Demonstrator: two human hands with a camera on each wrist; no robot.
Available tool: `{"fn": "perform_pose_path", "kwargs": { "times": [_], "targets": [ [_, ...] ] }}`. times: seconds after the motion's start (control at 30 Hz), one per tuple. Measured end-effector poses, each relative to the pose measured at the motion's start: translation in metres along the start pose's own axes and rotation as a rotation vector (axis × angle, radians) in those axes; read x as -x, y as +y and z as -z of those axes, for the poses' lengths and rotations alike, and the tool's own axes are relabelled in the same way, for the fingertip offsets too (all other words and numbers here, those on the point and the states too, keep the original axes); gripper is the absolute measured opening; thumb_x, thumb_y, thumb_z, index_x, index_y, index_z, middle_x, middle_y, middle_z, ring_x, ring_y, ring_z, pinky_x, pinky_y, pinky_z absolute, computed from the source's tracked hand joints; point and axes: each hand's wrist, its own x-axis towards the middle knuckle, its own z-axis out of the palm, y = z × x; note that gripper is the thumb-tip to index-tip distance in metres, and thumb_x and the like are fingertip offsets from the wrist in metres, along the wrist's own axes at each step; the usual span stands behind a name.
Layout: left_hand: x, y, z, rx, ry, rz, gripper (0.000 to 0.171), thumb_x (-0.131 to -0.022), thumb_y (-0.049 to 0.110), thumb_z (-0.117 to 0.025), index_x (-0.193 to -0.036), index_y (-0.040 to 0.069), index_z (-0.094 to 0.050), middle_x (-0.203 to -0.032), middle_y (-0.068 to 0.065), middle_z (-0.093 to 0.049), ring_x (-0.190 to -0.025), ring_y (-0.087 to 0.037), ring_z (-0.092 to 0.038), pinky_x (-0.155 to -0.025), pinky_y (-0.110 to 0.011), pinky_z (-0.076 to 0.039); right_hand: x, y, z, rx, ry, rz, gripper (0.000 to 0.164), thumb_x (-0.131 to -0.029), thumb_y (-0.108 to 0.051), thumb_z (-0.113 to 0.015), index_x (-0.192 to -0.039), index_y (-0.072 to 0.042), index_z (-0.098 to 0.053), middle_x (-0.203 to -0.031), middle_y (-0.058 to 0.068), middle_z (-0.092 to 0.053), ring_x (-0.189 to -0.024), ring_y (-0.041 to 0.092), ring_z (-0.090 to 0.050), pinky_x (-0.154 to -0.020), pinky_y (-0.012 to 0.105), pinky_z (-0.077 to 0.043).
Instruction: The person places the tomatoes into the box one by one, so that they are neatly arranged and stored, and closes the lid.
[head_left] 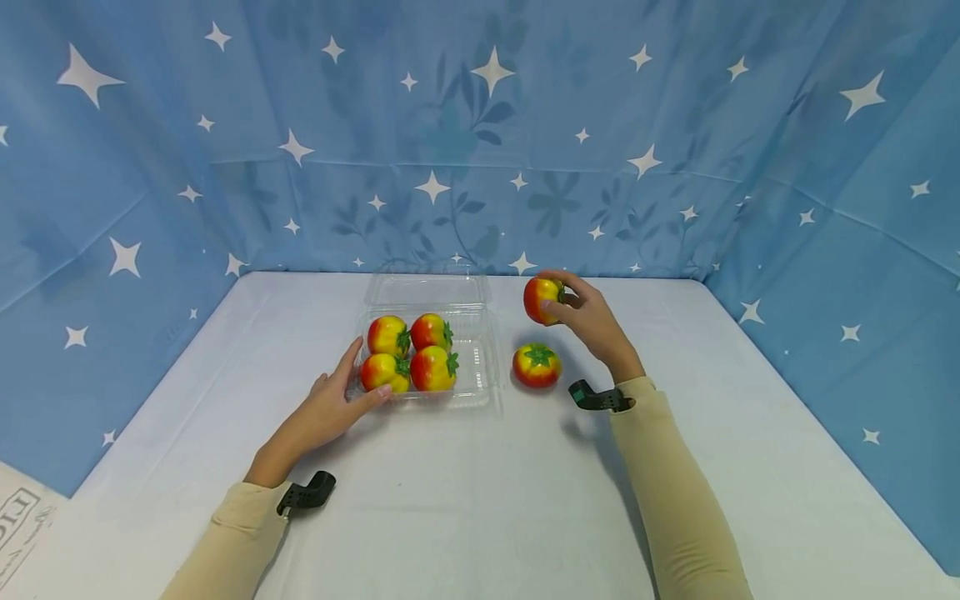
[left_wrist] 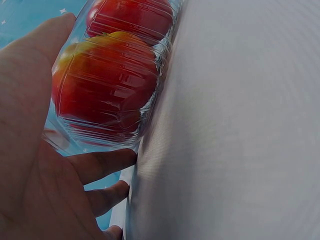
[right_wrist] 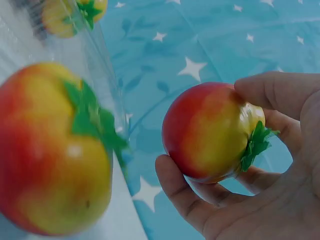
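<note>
A red-and-yellow tomato point(head_left: 540, 300) with a green leafy top is held up above the table by my right hand point(head_left: 596, 325). In the right wrist view, thumb and fingers grip that tomato point(right_wrist: 207, 132) from its leafy end. Below it, another tomato point(head_left: 536, 367) sits on the table, leaf side up. My left hand point(head_left: 326, 417) rests at the near left corner of a clear plastic clamshell box point(head_left: 472, 367), its thumb at the front rim and its fingers extended along the left side. Several similar tomatoes point(head_left: 433, 368) fill the left part of the box.
The box's transparent lid point(head_left: 427, 290) is folded back toward the far edge of the white-covered table point(head_left: 450, 492). A blue curtain point(head_left: 480, 133) with white stars hangs behind and along both sides. Printed lettering point(head_left: 18, 508) shows at the lower left.
</note>
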Motion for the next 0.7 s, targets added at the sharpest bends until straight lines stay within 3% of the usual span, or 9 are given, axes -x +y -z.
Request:
{"fn": "perform_pose_path", "kwargs": {
  "times": [0.27, 0.43, 0.7],
  "targets": [
    [0.001, 0.001, 0.001, 0.002, -0.005, 0.007, 0.107, -0.101, 0.067, -0.06, -0.174, 0.019, 0.001, -0.169, -0.029, -0.029, -0.151, -0.068, -0.011, -0.112, -0.086, -0.015, -0.002, -0.014, -0.02, -0.022, -0.034, 0.02, 0.046, -0.107, -0.019, -0.066, -0.145, -0.003, -0.045, -0.144, 0.02, -0.049, -0.118, 0.042, -0.058, -0.088, 0.034, -0.056],
    [0.0, 0.0, 0.0, 0.006, -0.01, 0.015, 0.108, -0.1, 0.068, -0.06, -0.174, 0.02, 0.001, -0.17, -0.029, -0.029, -0.151, -0.068, -0.009, -0.112, -0.086, -0.014, -0.003, -0.021, -0.031, -0.064, -0.039, -0.004, 0.051, -0.106, -0.02, -0.067, -0.146, -0.005, -0.039, -0.146, 0.021, -0.049, -0.12, 0.042, -0.06, -0.091, 0.032, -0.058],
    [-0.001, -0.001, 0.001, 0.013, -0.004, 0.002, 0.107, -0.101, 0.068, -0.061, -0.174, 0.019, 0.001, -0.169, -0.029, -0.031, -0.152, -0.067, -0.01, -0.113, -0.085, -0.014, -0.003, -0.026, -0.047, -0.05, -0.006, 0.021, 0.053, -0.105, -0.022, -0.071, -0.151, -0.007, -0.05, -0.152, 0.013, -0.051, -0.136, 0.037, -0.053, -0.107, 0.052, -0.053]
  ]
}}
